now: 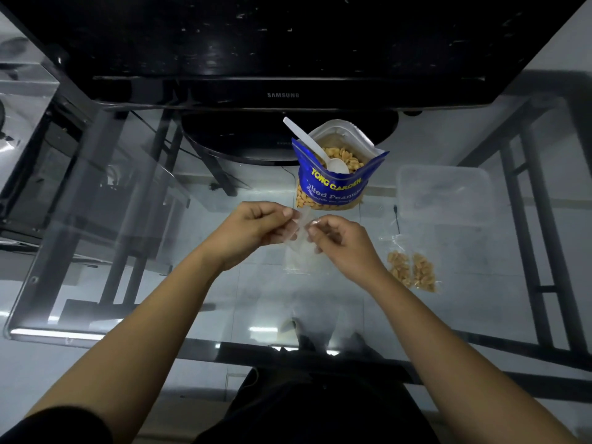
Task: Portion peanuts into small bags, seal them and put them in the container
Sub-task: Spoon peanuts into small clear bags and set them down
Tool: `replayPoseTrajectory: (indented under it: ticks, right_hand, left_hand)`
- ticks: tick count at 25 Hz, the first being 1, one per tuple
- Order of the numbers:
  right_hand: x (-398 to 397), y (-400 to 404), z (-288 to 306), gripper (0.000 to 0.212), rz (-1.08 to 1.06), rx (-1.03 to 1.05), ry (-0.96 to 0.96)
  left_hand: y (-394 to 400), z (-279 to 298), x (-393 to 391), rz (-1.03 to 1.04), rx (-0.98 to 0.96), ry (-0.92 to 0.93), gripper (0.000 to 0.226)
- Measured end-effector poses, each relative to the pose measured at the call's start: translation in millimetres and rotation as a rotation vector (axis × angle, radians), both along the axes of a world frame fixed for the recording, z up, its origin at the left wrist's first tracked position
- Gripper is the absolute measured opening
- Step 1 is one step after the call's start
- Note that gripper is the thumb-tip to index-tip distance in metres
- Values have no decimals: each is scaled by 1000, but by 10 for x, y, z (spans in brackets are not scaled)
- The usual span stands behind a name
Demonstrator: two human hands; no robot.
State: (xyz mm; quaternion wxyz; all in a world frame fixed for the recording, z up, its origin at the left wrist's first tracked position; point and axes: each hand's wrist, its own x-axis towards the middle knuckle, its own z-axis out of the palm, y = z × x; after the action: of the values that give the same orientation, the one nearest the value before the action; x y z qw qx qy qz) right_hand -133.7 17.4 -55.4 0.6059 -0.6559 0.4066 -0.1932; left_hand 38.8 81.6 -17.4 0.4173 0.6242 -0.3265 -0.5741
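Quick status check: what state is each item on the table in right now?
Peanut bag: open, upright.
Spoon: resting in the peanuts.
Small bag: empty, pinched by left hand and right hand.
Filled bags: lying flat.
Container: lid on.

Clear glass counter [134, 219], glossy with reflections; thin transparent plastic small bag [299, 251] at centre; shiny blue foil peanut pouch [333, 187]; smooth white plastic spoon [315, 145]; cloudy translucent plastic container [445, 193] at right; glossy black television [282, 43] along top

Empty clear small bag [299, 251] before open upright peanut pouch [333, 184]
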Motion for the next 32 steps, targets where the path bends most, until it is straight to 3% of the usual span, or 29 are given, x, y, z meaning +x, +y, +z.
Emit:
replayPoseTrajectory:
  ticks: [4,10,14,17,21,23,25,27,30,32]
  right_hand:
    - [-99,-167,264,4,10,-108,25]
    - [-229,-321,566,8,17,-204,55]
    - [-348,-446,798,14,118,-206,95]
    - [-458,-557,929,35,179,-115,59]
    - [-617,-710,989,59,262,9,3]
    - [-665,-741,1016,66,195,-115,98]
    - [-649,-732,1054,64,23,-438,213]
    - [-560,-678,1100,60,-20,-706,173]
    - [-374,-623,1097,81,145,-842,235]
    - [-303,-634,1042,81,128,-843,237]
  left_hand:
    - [-105,222,-79,12,-47,27,18]
    - [-219,477,-171,-43,-112,-1,18]
    - [-315,653,-172,-74,-158,-199,13]
    - [-405,699,-201,-77,-189,-515,13]
    - [-468,759,-295,-9,-194,-663,12]
    - [-484,818,-300,61,-193,-688,9]
    - [-503,898,-297,111,-184,-655,10]
    - [-518,993,-334,120,-176,-599,12]
    - [-542,1106,-433,125,-168,-498,12]
    - [-559,1132,-472,125,-151,-437,13]
